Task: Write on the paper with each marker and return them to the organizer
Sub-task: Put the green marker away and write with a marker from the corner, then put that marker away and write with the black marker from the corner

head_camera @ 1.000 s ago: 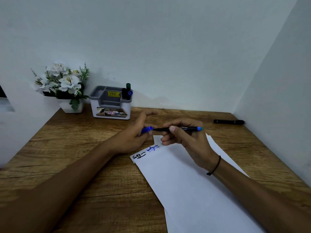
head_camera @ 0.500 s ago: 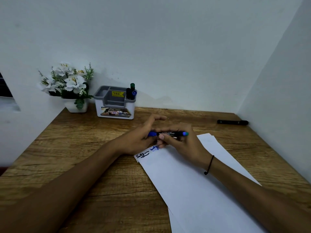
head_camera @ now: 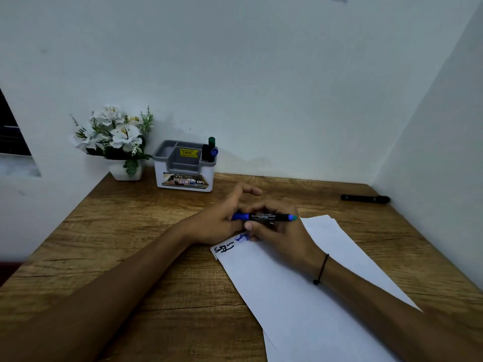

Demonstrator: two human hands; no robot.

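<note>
Left of the paper (head_camera: 300, 296), at the wall, we see the organizer (head_camera: 184, 169) with markers standing in its right compartment. At the paper's top corner our left hand (head_camera: 222, 220) pinches the blue marker's (head_camera: 264, 217) cap while our right hand (head_camera: 277, 231) grips its barrel. Right of the paper lies a black marker (head_camera: 365, 198).

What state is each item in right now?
Blue marker: capped, level, held by both hands.
Left hand: grips the cap end.
Right hand: grips the barrel.
Paper: flat, black and blue writing at its corner.
Organizer: upright, markers standing inside.
Black marker: capped, lying on the desk.
</note>
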